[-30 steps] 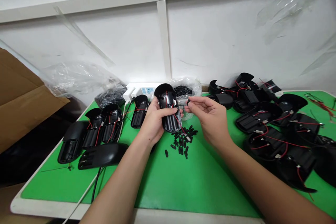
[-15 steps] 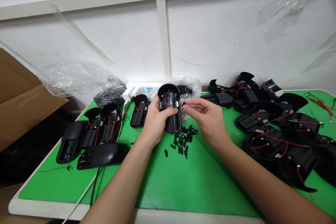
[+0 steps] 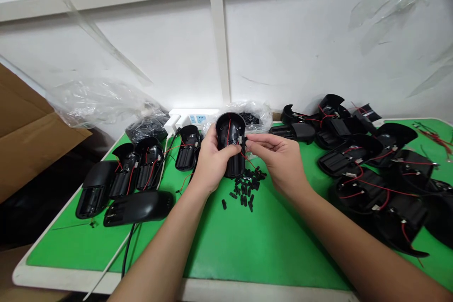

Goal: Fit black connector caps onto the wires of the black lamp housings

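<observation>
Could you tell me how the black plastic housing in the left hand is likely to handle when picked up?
The black plastic housing in the left hand is probably light for its size, being a hollow open shell. Its rounded end may let it rock if set down. The thin red wire looks floppy and could snag.

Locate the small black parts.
The small black parts lie on the green mat, centre of the head view, below the black housing in the left hand.

Assembly workshop, green mat (image 3: pixel 247 250), wired housings (image 3: pixel 348 158)
</observation>
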Available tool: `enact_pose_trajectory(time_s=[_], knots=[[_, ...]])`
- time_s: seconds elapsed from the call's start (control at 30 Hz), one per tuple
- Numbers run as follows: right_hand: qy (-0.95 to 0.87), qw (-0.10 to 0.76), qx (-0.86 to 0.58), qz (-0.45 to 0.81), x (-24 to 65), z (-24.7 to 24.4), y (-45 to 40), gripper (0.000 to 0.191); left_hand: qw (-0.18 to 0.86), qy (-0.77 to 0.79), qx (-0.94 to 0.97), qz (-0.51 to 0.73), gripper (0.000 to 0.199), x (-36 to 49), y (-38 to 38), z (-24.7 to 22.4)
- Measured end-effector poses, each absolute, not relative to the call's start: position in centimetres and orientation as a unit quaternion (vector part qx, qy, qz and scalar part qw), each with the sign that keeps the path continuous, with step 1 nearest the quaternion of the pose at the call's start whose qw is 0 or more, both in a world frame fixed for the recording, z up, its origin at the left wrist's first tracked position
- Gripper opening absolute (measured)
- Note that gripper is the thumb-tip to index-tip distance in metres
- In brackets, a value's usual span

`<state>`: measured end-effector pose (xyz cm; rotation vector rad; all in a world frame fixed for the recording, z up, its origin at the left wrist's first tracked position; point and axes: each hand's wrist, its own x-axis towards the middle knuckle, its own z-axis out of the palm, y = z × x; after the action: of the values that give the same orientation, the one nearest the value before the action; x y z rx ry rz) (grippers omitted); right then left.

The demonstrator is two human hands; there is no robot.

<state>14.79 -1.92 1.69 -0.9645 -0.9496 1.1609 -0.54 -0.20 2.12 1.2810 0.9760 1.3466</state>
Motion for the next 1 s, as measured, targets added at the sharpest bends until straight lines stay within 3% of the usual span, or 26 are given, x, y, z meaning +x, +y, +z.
enact_pose_trajectory(time_s=[0.67, 1.0], knots=[[-0.442, 0.623, -0.45, 0.463, 14.8, 1.1, -2.1, 0.022, 0.474, 0.422, 0.552, 0.541, 0.054, -0.3, -0.2, 2.2], [-0.429, 0.62, -0.416, 0.508, 14.3, 1.7, -2.8, 0.03, 0.582, 0.402, 0.438, 0.555, 0.057, -0.1, -0.8, 3.2]])
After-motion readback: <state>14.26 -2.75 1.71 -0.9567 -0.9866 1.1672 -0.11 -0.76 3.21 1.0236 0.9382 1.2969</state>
